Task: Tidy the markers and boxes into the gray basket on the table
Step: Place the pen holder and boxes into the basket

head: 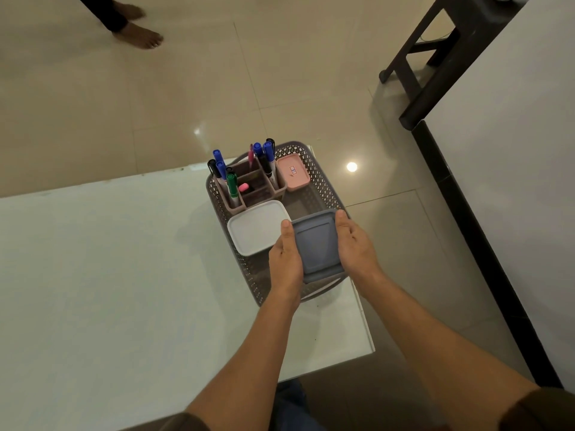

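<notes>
The gray basket (323, 181) stands at the right end of the white table (109, 259). At its far left a brown organizer (255, 194) holds several upright markers (231, 185), blue, black and green. A small pink box (293, 172) lies at the far right and a white square box (258, 227) on the near left. I hold a blue-gray box (315, 244) between both hands over the basket's near right part, my left hand (286, 259) on its left side and my right hand (354, 247) on its right side.
The table's right edge runs just past the basket. Beyond it lies beige tiled floor. A dark stool (435, 57) and a white surface with a black edge (513, 181) are on the right. Another person's bare feet (137, 29) stand at the top left.
</notes>
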Available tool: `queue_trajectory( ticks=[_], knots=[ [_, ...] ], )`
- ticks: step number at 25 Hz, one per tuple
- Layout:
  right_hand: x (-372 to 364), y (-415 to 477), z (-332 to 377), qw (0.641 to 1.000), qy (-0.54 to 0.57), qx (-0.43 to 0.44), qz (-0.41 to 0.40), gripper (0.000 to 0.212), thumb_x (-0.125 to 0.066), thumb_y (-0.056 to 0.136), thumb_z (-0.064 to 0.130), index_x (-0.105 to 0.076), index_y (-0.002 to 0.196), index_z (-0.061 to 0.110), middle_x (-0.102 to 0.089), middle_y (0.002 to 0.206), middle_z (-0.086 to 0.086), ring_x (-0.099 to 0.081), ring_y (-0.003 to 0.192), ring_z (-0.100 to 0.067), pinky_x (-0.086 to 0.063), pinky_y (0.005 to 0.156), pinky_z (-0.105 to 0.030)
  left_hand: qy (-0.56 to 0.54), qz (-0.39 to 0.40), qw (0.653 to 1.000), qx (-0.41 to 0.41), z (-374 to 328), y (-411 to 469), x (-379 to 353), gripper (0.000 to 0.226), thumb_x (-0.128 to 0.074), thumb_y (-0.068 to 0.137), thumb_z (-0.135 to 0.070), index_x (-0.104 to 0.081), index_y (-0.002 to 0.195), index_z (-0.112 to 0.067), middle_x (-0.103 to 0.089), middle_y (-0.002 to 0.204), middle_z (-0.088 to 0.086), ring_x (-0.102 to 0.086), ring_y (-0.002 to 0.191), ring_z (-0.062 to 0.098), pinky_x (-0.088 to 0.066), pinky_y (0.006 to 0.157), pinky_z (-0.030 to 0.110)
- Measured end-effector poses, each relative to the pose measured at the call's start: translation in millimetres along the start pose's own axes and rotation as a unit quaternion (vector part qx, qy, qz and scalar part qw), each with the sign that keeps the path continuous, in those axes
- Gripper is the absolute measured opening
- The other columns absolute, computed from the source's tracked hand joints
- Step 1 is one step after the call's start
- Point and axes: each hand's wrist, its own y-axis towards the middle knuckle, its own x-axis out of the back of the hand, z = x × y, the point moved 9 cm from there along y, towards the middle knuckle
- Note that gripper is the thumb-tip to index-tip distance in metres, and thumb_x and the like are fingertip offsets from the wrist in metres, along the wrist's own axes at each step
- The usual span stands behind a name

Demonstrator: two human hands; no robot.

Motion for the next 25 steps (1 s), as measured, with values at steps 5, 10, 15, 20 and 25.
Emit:
queue_trajectory(
  ticks=[5, 10, 15, 20, 25],
  knots=[
    [11.2, 21.8, -16.8, 0.994, -0.103, -0.036, 0.033, 0.050, -0.029, 0.105, 0.053, -0.061, 0.124, 0.019, -0.063, 0.119, -0.007, -0.059, 0.107, -0.024, -0.050, 0.090, -0.039, 0.087, -0.009, 0.996, 0.031, 21.1, 10.8, -1.1, 0.065, -0.038, 0.093, -0.074, -0.064, 0.124, -0.024, -0.068, 0.119, 0.001, -0.065, 0.105, 0.020, -0.057, 0.094, 0.042],
    [21.0, 37.4, -6.3, 0.979, -0.204, 0.008, -0.021, 0.046, -0.031, 0.107, 0.046, -0.062, 0.111, 0.012, -0.066, 0.107, -0.011, -0.062, 0.100, -0.032, -0.047, 0.080, -0.038, 0.081, -0.020, 0.990, 0.113, 46.6, 17.8, -6.3, 0.027, -0.045, 0.100, -0.042, -0.062, 0.109, -0.022, -0.064, 0.116, 0.007, -0.063, 0.104, 0.027, -0.056, 0.095, 0.051],
    [4.3, 29.7, 12.0, 0.901, -0.426, 0.083, -0.007, 0.028, -0.045, 0.103, 0.027, -0.056, 0.121, 0.007, -0.065, 0.113, -0.017, -0.064, 0.101, -0.035, -0.051, 0.080, -0.040, 0.079, -0.059, 0.990, 0.100, 63.1, 26.9, -5.2, 0.020, -0.049, 0.104, -0.023, -0.063, 0.092, -0.015, -0.066, 0.104, 0.012, -0.065, 0.102, 0.032, -0.058, 0.091, 0.052],
    [-8.6, 13.9, 5.4, 0.834, -0.530, 0.149, 0.039, 0.041, -0.065, 0.091, 0.021, -0.053, 0.129, 0.011, -0.052, 0.128, -0.013, -0.058, 0.110, -0.030, -0.056, 0.085, -0.039, 0.035, -0.103, 0.988, 0.111, 71.0, 35.5, -11.2, 0.019, -0.058, 0.100, -0.025, -0.066, 0.086, -0.014, -0.070, 0.096, 0.012, -0.069, 0.094, 0.031, -0.059, 0.087, 0.053],
    [-15.7, 19.3, -10.0, 0.752, -0.623, 0.205, 0.065, 0.059, -0.079, 0.081, 0.028, -0.047, 0.129, 0.015, -0.047, 0.128, -0.013, -0.055, 0.112, -0.030, -0.056, 0.083, -0.039, 0.024, -0.119, 0.989, 0.079, 65.9, 38.5, -16.5, 0.009, -0.062, 0.097, -0.023, -0.062, 0.104, -0.018, -0.068, 0.110, 0.004, -0.065, 0.104, 0.026, -0.054, 0.097, 0.047]
  ],
)
